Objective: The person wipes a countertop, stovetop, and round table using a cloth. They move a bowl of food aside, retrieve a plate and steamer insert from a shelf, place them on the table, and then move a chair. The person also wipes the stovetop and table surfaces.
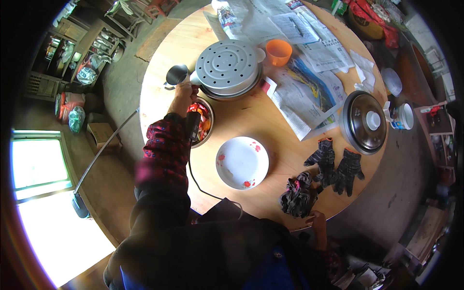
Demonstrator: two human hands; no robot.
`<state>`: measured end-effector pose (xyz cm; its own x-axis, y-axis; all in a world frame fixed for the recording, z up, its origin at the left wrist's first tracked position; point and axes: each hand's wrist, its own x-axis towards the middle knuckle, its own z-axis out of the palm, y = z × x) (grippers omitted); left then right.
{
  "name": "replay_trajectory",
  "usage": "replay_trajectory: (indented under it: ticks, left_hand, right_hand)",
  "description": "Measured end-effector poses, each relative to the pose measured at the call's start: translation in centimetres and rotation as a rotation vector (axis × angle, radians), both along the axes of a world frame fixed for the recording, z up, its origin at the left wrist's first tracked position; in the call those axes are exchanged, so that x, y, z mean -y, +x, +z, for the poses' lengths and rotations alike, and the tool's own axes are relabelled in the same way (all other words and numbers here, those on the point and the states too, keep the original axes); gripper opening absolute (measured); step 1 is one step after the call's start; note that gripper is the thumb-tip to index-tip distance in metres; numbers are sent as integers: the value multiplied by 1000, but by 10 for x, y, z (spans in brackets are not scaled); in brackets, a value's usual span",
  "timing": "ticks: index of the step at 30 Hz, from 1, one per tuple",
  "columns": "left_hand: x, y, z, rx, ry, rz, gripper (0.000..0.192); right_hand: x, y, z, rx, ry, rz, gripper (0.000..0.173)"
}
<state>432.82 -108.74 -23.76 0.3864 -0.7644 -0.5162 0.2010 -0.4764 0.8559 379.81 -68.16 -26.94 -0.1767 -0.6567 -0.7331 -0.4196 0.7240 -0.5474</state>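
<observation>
My left hand (184,92) reaches across the round wooden table to the pale left handle (195,78) of a perforated aluminium steamer (228,65). Whether the fingers close on the handle is hard to see. Just beyond this hand is a metal cup (177,74). Under my left wrist stands a metal bowl (212,121) with red and orange contents, partly covered by the sleeve and a black device (193,125). My right hand (317,219) is at the table's near edge, beside a crumpled dark cloth item (298,195); its grip is unclear.
A white floral plate (242,163) lies in front of me. Dark knitted gloves (348,172) and a lidded pot (363,122) are on the right. Newspapers (308,98), an orange cup (278,52) and a notebook with a pen (295,28) occupy the far side. A cable (198,186) crosses the near edge.
</observation>
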Motion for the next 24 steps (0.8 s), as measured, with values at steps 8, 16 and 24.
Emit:
replay_trajectory:
  ticks: [8, 16, 24]
  left_hand:
    - [1, -1, -1, 22, -31, 27, 27]
    - [1, 0, -2, -7, -26, 25, 21]
    - [-3, -7, 12, 68, 8, -18, 15]
  right_hand:
    - [-5, -4, -9, 38, -21, -25, 29]
    - [-10, -9, -17, -34, -32, 42, 29]
    - [-10, -7, -12, 24, -2, -50, 28]
